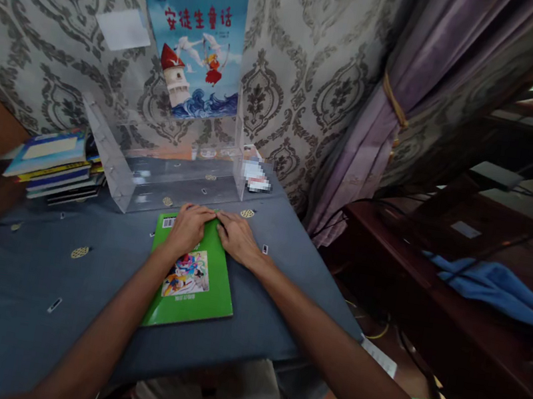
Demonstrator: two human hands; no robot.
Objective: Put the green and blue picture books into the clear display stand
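Note:
A green book (217,286) lies on the dark grey cloth-covered table, a colourful picture and a barcode showing on its cover. My left hand (188,227) rests over the book's far part, fingers bent together at the far edge. At the far right corner, my right hand (239,237) has its fingertips closed on the book's edge, its palm beside the book. The fingertips of both hands nearly meet, and the undersides of the fingers are hidden. Just beyond stands a clear acrylic stand (183,179). A blue storybook (196,33) with red Chinese characters is upright above it.
Several stacked books (57,163) are at the left, by a wooden panel. A small box-like item (256,176) sits right of the stand. Patterned wallpaper and a tied purple curtain (381,116) are behind. To the right, a dark red desk (412,270) carries cables and a blue cloth (495,290).

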